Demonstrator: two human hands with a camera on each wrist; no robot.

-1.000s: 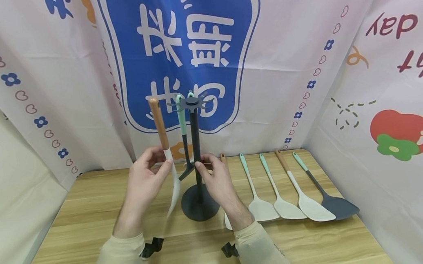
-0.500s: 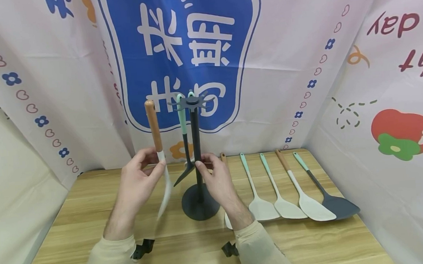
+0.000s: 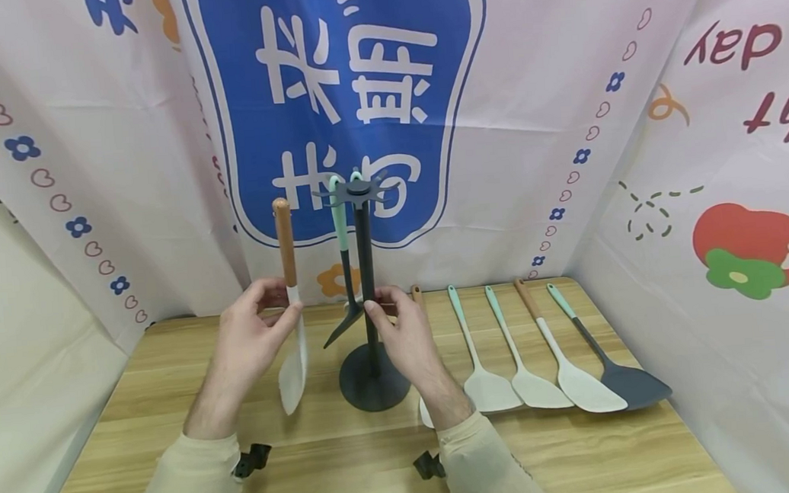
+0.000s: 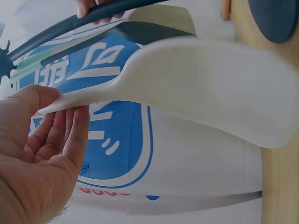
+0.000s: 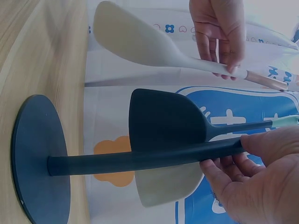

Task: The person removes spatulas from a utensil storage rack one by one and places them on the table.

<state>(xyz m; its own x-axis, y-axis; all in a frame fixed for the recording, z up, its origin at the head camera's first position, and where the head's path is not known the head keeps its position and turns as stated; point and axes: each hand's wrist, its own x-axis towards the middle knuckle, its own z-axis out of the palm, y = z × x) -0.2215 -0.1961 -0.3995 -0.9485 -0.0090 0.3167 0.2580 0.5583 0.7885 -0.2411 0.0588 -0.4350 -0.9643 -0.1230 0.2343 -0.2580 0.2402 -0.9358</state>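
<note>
My left hand (image 3: pixel 252 325) pinches the white neck of a spatula (image 3: pixel 286 242) that has a wooden handle. The spatula hangs upright left of a black utensil stand (image 3: pixel 365 256), its handle up and its blade down. In the left wrist view, the thumb lies on one side of the neck and the fingers on the other. My right hand (image 3: pixel 404 334) grips the middle of the stand's post. From the stand's hooked top (image 3: pixel 359 192) hangs a dark spatula (image 5: pixel 168 116) with a mint handle. A pale blade (image 5: pixel 170 184) shows behind the post in the right wrist view.
Several spatulas lie side by side on the wooden table (image 3: pixel 191 390) to the right, including a pale one (image 3: pixel 490 389) and a dark grey one (image 3: pixel 634 386). Another wooden handle (image 3: pixel 416 294) is partly hidden by my right forearm. Printed cloth (image 3: pixel 529 115) surrounds the table's back and sides.
My left hand has moved left with its spatula, away from the stand. The spatula has turned so its blade now shows broader, and the dark spatula has swung slightly. My right hand stays on the post.
</note>
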